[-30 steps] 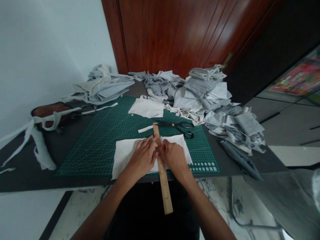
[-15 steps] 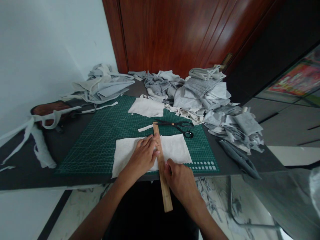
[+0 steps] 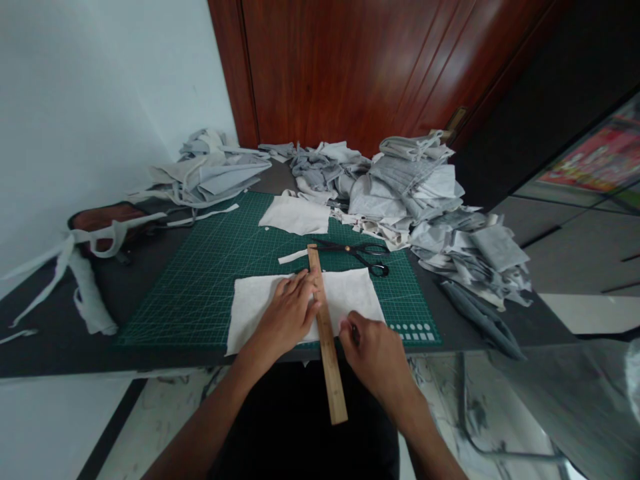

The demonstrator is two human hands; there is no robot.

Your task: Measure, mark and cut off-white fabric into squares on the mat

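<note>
A pale wooden ruler (image 3: 327,347) lies across a piece of white cloth (image 3: 250,303), its near end jutting past the table edge. My left hand (image 3: 287,310) rests flat on the cloth, with fingertips pressing the ruler's left side and top. To the right of the ruler, my right hand (image 3: 377,350) is curled closed above the cloth's lower right part. Something dark shows within its fingers, too hidden to name. Beyond the ruler's far end are black-handled scissors (image 3: 373,249) and a narrow white strip (image 3: 293,257).
Beneath everything is a green cutting mat (image 3: 185,287) on a dark table (image 3: 60,343). Another cloth piece (image 3: 295,215) lies farther back. Grey fabric piles (image 3: 400,183) line the back and right; more fabric (image 3: 205,177) and a brown pouch (image 3: 107,220) are at left.
My right hand has shifted slightly right, away from the ruler, and remains closed. The left hand and ruler keep their place on the cloth.
</note>
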